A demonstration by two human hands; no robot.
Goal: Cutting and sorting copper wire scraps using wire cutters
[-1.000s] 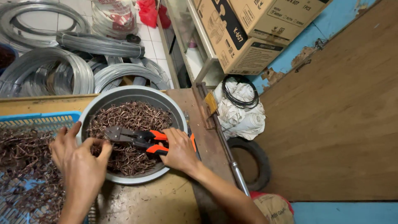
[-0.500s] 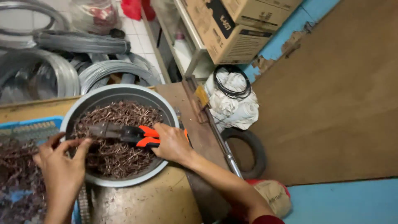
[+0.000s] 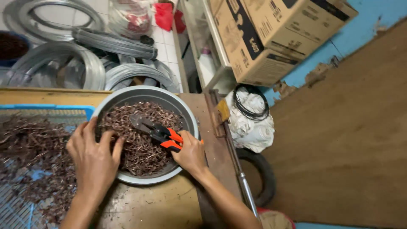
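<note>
Pliers [image 3: 153,129] now angled, right hand [image 3: 190,153] lower.

The bowl [image 3: 188,116] of wire bits [image 3: 140,148] sits on the bench [image 3: 169,208], right of the basket [image 3: 46,109], wire coils [image 3: 55,68] behind.

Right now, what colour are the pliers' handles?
Orange and black on the pliers, seen from the head view.

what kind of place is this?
Likely a small metalwork or wire-processing workshop: coils of steel wire lie on the tiled floor, a metal basin on the worn bench holds small brown wire pieces, and the right hand grips orange-handled cutters.
</note>
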